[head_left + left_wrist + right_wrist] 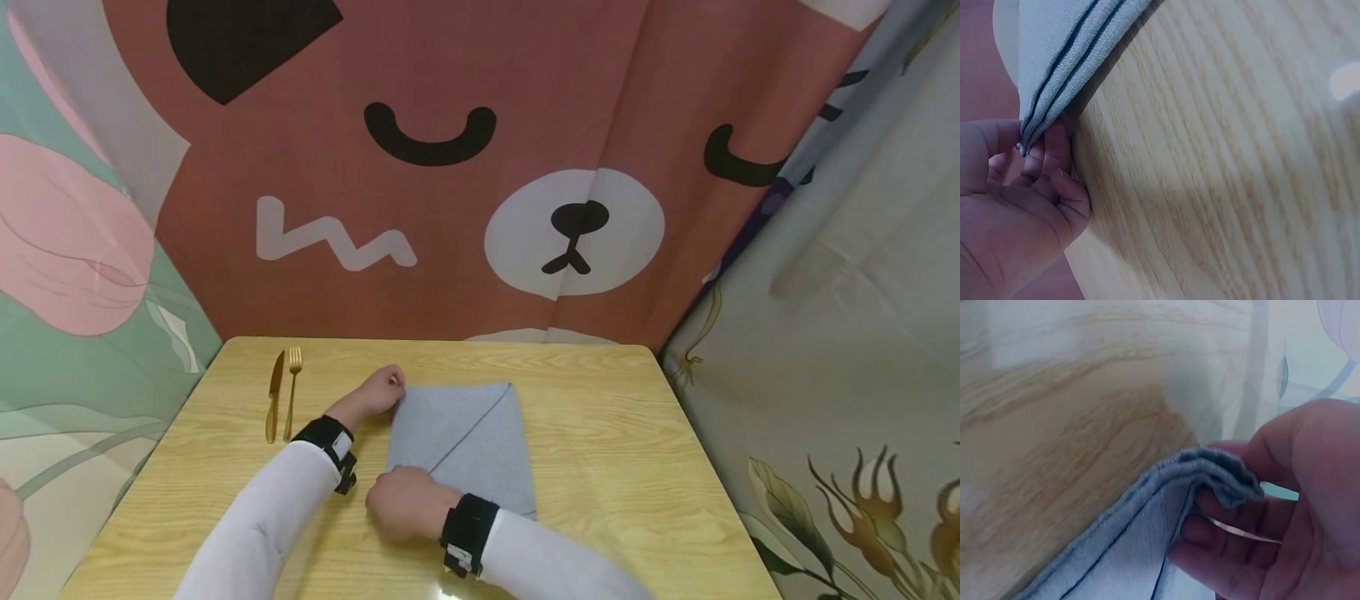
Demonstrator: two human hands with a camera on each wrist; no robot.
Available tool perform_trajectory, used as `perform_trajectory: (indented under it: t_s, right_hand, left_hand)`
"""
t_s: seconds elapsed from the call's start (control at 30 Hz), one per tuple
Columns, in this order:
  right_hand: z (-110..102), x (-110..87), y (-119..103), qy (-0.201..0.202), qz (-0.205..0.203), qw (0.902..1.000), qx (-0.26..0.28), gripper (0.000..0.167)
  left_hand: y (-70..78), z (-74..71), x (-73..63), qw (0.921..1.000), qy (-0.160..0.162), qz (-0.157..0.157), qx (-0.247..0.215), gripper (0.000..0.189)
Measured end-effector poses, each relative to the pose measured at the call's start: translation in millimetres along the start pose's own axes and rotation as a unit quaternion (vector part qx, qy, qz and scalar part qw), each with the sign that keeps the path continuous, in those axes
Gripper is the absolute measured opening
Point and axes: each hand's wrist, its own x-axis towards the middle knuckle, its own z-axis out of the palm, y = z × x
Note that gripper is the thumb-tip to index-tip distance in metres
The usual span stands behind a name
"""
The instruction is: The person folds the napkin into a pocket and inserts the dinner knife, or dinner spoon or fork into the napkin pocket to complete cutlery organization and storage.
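A grey-blue cloth napkin [480, 442], folded in layers with a diagonal edge across its top, lies on the wooden table. My left hand [381, 390] pinches its far left corner; in the left wrist view the stacked layers [1079, 62] run into the thumb and fingers. At the near left corner my right hand [411, 502] grips the napkin between thumb and fingers. The right wrist view shows that corner [1210, 472] bent up and curled in the grasp, with the right hand's fingers [1229, 550] beneath it.
A gold knife [274, 396] and a gold fork [292, 392] lie side by side at the table's left. Behind the table [600, 450] hangs a brown bear-print curtain [450, 225], with patterned cloths at both sides.
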Motion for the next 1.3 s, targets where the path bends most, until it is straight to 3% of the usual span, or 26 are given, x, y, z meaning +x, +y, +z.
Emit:
perform_trajectory:
  t_s: [0.17,0.3,0.4,0.53,0.77,1.0,1.17,1.3]
  right_hand:
    - [0,-3.6,11,0.001,-0.025,0.9972,0.071,0.032]
    - [0,-3.6,19,-0.009,-0.044,0.9903,0.131,0.032]
    - [-1,-4.4,23,-0.019,-0.048,0.9881,0.145,0.027]
    - [-4,-5.7,25,-0.028,-0.046,0.9888,0.14,0.019]
    - [-5,-5.1,27,-0.035,-0.057,0.9892,0.131,0.02]
    - [-1,-6.6,31,-0.02,-0.065,0.9881,0.138,0.023]
    - [-6,-12.4,35,-0.009,-0.077,0.985,0.154,0.021]
    - [-10,-19.7,35,0.001,-0.08,0.985,0.153,0.019]
  left_hand:
    - [-1.2,0.2,-0.4,0.9999,-0.007,0.013,0.002,0.022]
    - [-3.1,-1.0,-0.6,0.9999,-0.011,0.005,0.006,0.027]
    - [-4.1,-1.6,0.2,0.9998,-0.018,-0.002,0.01,0.027]
    - [-2.9,-0.9,2.2,0.9997,-0.02,-0.006,0.01,0.023]
    - [0.9,1.9,4.7,0.9998,-0.005,-0.021,0.003,0.025]
    - [2.5,1.0,10.3,0.9999,0.0,-0.016,0.002,0.023]
    - [0.8,-1.4,12.1,0.9996,-0.013,-0.015,-0.02,0.021]
    - [-0.8,-5.4,10.9,0.9976,-0.037,-0.035,-0.047,0.021]
